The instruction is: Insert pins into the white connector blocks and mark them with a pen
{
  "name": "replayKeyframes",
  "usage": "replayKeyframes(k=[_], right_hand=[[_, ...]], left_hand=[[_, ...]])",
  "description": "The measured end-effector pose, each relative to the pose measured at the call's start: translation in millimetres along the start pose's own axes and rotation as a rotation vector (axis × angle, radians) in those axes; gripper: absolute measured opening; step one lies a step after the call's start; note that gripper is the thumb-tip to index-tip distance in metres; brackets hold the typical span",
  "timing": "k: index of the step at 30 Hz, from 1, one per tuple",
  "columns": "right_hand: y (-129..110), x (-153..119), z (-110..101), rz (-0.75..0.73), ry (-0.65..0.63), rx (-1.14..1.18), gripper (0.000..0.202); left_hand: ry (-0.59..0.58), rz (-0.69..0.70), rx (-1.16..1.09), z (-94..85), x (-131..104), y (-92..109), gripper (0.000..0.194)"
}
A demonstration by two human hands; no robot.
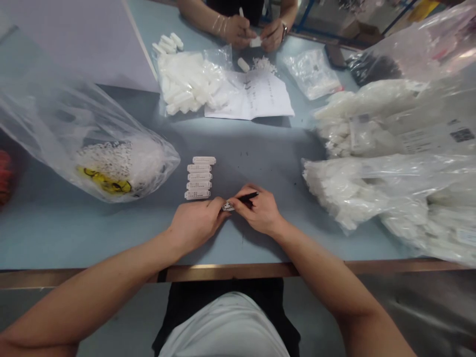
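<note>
My left hand (pixel 195 221) is closed on a small white plastic strip (pixel 228 206) with dark marks or holes, close to the table surface. Fingers cover most of that strip. In my right hand (pixel 263 210) is a slim black pen-like tool (pixel 248 197), gripped between thumb and fingers; its working end is hidden at the strip. Just beyond my left hand, several similar white strips (pixel 199 177) lie flat in a stacked column, each with small dark marks along it.
To the left lies a clear bag (pixel 148 163) of small white parts with something yellow. Bulky plastic bags (pixel 357 188) fill the right side. Across the table (pixel 245 141), a co-worker's hands (pixel 273 35) hold a white piece near a printed paper (pixel 256 96) and a bag of white pieces (pixel 186 82).
</note>
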State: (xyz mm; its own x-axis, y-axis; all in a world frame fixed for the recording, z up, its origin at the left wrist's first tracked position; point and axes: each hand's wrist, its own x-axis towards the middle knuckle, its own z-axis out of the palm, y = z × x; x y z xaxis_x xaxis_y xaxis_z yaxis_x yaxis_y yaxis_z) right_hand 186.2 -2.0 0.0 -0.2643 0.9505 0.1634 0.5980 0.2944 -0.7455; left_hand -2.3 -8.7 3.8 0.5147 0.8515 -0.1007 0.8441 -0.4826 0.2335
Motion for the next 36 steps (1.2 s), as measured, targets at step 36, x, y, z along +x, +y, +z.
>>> replayKeyframes(k=[36], right_hand=[[3.4, -0.5, -1.0, -0.021, -0.035, -0.024, 0.025]], left_hand=[[0.009, 0.004, 0.031, -1.1, -0.3, 0.0, 0.039]])
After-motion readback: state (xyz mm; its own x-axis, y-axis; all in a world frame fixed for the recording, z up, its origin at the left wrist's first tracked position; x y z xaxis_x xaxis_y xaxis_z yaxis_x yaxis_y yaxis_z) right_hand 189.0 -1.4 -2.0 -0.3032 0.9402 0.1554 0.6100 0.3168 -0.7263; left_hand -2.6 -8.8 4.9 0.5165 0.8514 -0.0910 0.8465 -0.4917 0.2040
